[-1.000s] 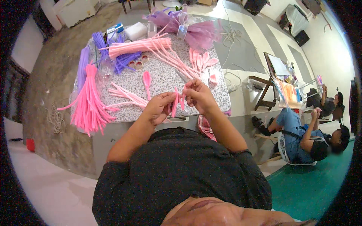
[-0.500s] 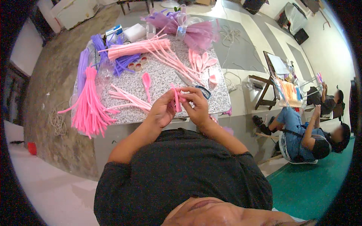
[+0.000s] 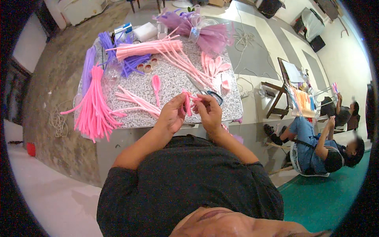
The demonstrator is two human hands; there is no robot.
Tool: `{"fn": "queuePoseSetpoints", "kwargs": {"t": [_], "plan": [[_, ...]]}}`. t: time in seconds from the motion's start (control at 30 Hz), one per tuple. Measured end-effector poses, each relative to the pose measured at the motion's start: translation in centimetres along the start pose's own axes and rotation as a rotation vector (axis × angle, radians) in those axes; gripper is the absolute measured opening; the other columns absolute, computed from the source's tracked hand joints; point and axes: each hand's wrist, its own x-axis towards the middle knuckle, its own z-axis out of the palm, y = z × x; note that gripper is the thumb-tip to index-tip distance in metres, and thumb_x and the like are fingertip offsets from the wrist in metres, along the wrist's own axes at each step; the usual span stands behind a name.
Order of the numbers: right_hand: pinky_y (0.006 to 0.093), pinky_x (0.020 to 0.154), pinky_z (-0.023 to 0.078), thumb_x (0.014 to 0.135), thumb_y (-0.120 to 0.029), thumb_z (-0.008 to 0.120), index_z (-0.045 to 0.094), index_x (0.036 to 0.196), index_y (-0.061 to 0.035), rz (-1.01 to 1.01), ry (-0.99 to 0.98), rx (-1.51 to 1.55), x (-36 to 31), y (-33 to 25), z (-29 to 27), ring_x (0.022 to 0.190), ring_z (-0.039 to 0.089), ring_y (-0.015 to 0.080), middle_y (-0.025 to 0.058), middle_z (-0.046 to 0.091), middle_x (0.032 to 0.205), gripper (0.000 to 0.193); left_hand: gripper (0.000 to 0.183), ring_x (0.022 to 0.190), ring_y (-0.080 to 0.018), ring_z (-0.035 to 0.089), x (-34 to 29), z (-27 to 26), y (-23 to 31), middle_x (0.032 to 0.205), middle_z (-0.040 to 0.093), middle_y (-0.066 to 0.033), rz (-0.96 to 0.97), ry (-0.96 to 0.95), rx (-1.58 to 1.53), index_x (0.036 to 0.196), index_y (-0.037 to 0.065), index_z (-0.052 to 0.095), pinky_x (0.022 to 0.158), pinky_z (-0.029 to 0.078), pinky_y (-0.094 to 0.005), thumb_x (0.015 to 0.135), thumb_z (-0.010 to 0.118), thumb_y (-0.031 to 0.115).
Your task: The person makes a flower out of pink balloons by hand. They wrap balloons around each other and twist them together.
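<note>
Above the near edge of the table, both hands hold a bent pink pipe cleaner (image 3: pixel 188 104). My left hand (image 3: pixel 172 113) pinches its folded length between thumb and fingers. My right hand (image 3: pixel 210 113) has its fingertips closed on the short end at the right. Just beyond lies a pink pipe-cleaner petal (image 3: pixel 156 83), a rounded loop with a stem. Scissors with dark blue handles (image 3: pixel 215 97) rest behind my right hand. Left of my hands, loose pale pink pipe cleaners (image 3: pixel 136 101) are spread out, beside a tied bunch of bright pink ones (image 3: pixel 96 103).
On the speckled table (image 3: pixel 173 71) lie a pale pink bundle (image 3: pixel 150 48), purple pipe cleaners (image 3: pixel 132 65), tape rolls (image 3: pixel 147 68), pale pink petals (image 3: pixel 213 64) and a purple mesh-wrapped bouquet (image 3: pixel 207 33). At right, a seated person (image 3: pixel 316 148) works by another table; someone else sits beyond.
My right fingertips have shifted slightly right, away from my left hand, along the pipe cleaner. The whole view has tilted a little. The objects on the table lie as before.
</note>
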Motion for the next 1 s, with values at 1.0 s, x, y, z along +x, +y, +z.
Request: {"fn": "queuePoseSetpoints", "kwargs": {"t": [1.0], "plan": [[0.0228, 0.064, 0.044, 0.079, -0.003, 0.062, 0.059, 0.102, 0.0001, 0.337, 0.019, 0.328, 1.6, -0.2, -1.3, 0.070, 0.055, 0.0123, 0.0059, 0.060, 0.083, 0.023, 0.015, 0.073, -0.0112, 0.056, 0.2, 0.3, -0.4, 0.079, 0.060, -0.0031, 0.084, 0.196, 0.155, 0.089, 0.002, 0.061, 0.069, 0.046, -0.0234, 0.086, 0.058, 0.016]]}}
